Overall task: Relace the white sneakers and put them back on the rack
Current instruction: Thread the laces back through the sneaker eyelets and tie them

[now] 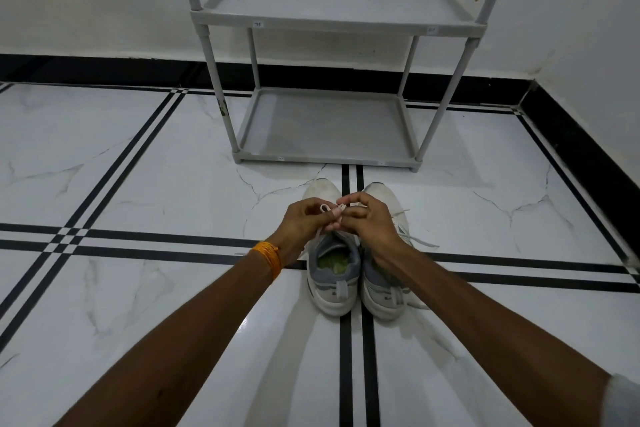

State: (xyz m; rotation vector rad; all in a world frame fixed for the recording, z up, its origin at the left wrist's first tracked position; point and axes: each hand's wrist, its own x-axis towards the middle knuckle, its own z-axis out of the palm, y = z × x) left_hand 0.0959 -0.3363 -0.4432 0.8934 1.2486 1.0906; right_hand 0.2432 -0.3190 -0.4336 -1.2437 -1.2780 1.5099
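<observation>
Nearest the camera, two bare forearms are reaching forward over the glossy marble-patterned floor (pixel 138 184), the left wrist wearing a bundle of orange thread (pixel 268 258). Just beyond, the two white sneakers are standing side by side, heels toward the person, on the crossing of black inlay lines: the left sneaker (pixel 333 282) with its grey padded collar and greenish insole showing, the right sneaker (pixel 382 291) partly hidden under the right forearm. Above the left sneaker's tongue, the left hand (pixel 304 224) and right hand (pixel 369 220) are meeting, fingers curled narrow and pinching a small loop of flat white lace (pixel 325 209) between them; the person seems to be tying or threading the top of this shoe. To do it well, both ends are best kept under even tension, the lace kept flat rather than twisted, and the loop held firmly while the other end is passed around. The right sneaker's lace (pixel 420 242) is trailing loose and limp on the tile, so that shoe probably remains to be done. Farther off, against the white wall with orange decals, the grey plastic rack (pixel 325 19) is waiting, its two smooth rimmed shelves on round tube legs holding nothing.
</observation>
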